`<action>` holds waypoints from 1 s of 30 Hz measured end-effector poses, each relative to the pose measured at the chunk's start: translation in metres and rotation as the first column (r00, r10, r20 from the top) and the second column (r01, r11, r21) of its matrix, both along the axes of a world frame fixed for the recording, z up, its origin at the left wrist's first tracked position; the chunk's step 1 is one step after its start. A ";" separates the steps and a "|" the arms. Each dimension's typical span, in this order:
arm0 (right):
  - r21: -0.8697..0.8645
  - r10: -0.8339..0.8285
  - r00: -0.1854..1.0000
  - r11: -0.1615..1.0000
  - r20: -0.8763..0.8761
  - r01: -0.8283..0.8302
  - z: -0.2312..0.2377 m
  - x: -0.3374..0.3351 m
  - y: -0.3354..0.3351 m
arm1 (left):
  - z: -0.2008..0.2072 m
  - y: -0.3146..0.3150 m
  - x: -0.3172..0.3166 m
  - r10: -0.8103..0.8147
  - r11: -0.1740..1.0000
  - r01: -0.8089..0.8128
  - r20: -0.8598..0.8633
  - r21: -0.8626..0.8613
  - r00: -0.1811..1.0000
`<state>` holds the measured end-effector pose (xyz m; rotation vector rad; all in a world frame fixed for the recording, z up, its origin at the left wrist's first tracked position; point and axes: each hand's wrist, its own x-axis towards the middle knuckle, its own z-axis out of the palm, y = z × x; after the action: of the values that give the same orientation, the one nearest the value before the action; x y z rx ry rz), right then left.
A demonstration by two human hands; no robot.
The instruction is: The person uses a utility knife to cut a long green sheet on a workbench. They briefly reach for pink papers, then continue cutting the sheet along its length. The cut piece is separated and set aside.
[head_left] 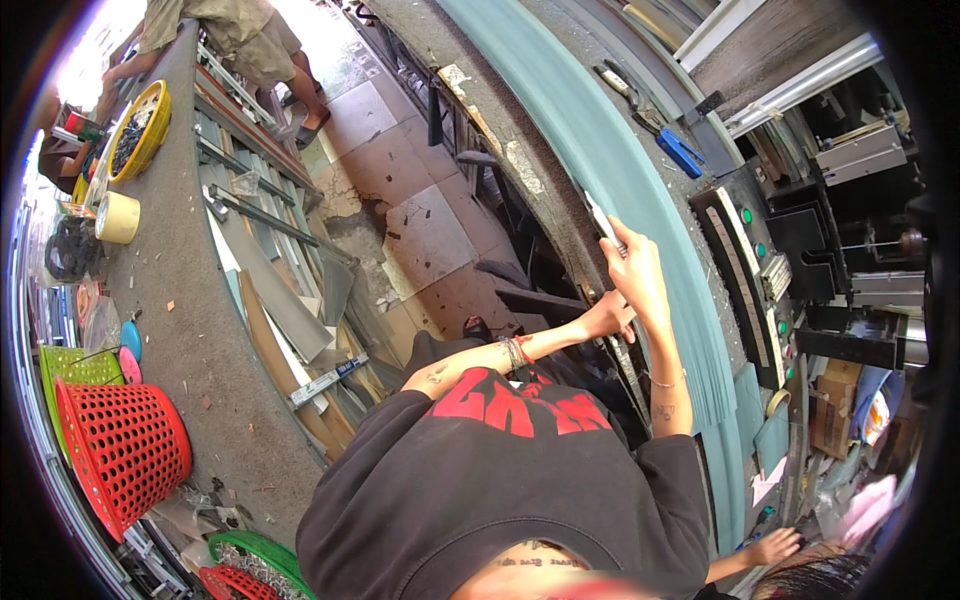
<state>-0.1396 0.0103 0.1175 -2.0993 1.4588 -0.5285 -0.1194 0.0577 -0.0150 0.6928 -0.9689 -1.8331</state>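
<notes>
Workshop, tiled floor [420, 215] between two long grey benches. Right bench [520, 120] carries a long teal sheet [640, 200]. At 1 o'clock from the person's torso, right hand [632, 268] closed on a thin pale strip [603, 222] at the sheet's edge. Left hand [612, 315] just below, at the bench edge; fingers hidden, grip cannot be told. Left bench [185, 300]: red basket [125, 450] at 8 o'clock, tape roll [118, 217]. Strip's lower end hidden by the hand.

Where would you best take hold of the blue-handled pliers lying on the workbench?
Probably by the blue handles of the pliers, coming from above on the near side: they lie flat on the grey bench, handles pointing toward the person, apart from the right hand.
</notes>
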 end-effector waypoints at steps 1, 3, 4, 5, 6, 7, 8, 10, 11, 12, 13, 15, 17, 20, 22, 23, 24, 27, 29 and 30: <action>-0.022 -0.008 1.000 1.000 0.000 0.008 -0.001 0.004 -0.003 | 0.003 -0.001 0.001 -0.005 1.000 0.005 -0.008 0.012 1.000; -0.040 -0.005 1.000 0.999 -0.014 0.004 -0.005 0.012 -0.003 | 0.007 0.000 0.001 -0.025 0.999 0.026 -0.024 0.030 0.999; -0.055 -0.003 1.000 0.998 -0.021 0.002 -0.005 0.015 -0.005 | 0.008 -0.002 0.002 -0.033 0.999 0.034 -0.027 0.032 0.999; -0.058 -0.011 0.999 0.998 -0.031 0.010 -0.004 0.017 -0.006 | 0.009 0.000 0.004 -0.042 0.999 0.043 -0.030 0.031 0.999; -0.063 -0.011 0.999 0.998 -0.042 0.008 -0.003 0.018 -0.006 | 0.010 -0.002 0.004 -0.044 0.998 0.045 -0.031 0.040 0.999; -0.043 -0.037 0.997 0.999 -0.073 0.034 -0.002 0.019 -0.005 | 0.010 0.000 0.005 -0.047 0.998 0.048 -0.033 0.042 0.998; -0.074 -0.008 0.997 0.997 -0.074 0.002 -0.001 0.021 -0.006 | 0.010 0.000 0.004 -0.051 0.997 0.053 -0.037 0.047 0.998; -0.103 0.001 0.995 0.995 -0.099 -0.011 -0.003 0.032 -0.012 | 0.010 -0.001 0.004 -0.060 0.996 0.063 -0.041 0.063 0.997; -0.088 -0.021 0.996 0.996 -0.088 0.013 -0.005 0.038 -0.017 | 0.010 0.000 0.003 -0.067 0.995 0.070 -0.045 0.070 0.997; -0.085 -0.031 0.997 0.996 -0.066 0.025 -0.008 0.045 -0.023 | 0.010 0.001 0.003 -0.068 0.994 0.071 -0.042 0.078 0.997; -0.098 -0.028 0.999 0.995 -0.038 0.025 -0.012 0.049 -0.027 | 0.010 0.002 0.003 -0.068 0.994 0.072 -0.043 0.088 0.997; -0.057 -0.035 0.999 0.998 -0.016 0.034 -0.019 0.048 -0.034 | 0.009 0.004 0.005 -0.061 0.992 0.065 -0.036 0.113 0.997; -0.027 -0.017 1.000 0.999 0.009 0.017 -0.023 0.041 -0.044 | 0.008 0.007 0.011 -0.022 0.996 0.017 0.055 0.092 0.998; 0.114 0.153 0.988 0.982 0.008 -0.153 -0.019 0.016 -0.063 | 0.008 0.003 0.020 0.015 0.972 -0.031 0.069 0.235 0.997; 0.177 0.216 0.976 0.961 -0.014 -0.211 -0.014 0.006 -0.073 | 0.008 -0.007 0.031 0.076 0.962 -0.113 0.157 0.249 0.985; 0.179 0.241 0.970 0.956 -0.035 -0.231 -0.012 0.004 -0.076 | 0.008 -0.014 0.037 0.079 0.955 -0.126 0.181 0.267 0.980; 0.216 0.260 0.965 0.945 -0.038 -0.246 -0.011 0.004 -0.078 | 0.009 -0.019 0.043 0.130 0.949 -0.162 0.134 0.271 0.982; 0.385 0.310 0.951 0.876 0.009 -0.290 -0.009 0.008 -0.080 | 0.008 -0.033 0.068 0.226 0.951 -0.246 0.121 0.186 0.966; 0.440 0.274 0.959 0.854 0.075 -0.278 -0.011 0.013 -0.073 | 0.010 -0.043 0.078 0.237 0.945 -0.275 0.212 0.177 0.948; 0.477 0.169 0.979 0.854 0.118 -0.205 -0.013 0.016 -0.067 | 0.011 -0.049 0.085 0.262 0.939 -0.300 0.215 0.168 0.941</action>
<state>-0.1236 -0.0570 0.1046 -1.7663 1.1758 -0.1332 -0.0347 0.0089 -0.0044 1.0894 -0.7643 -1.6410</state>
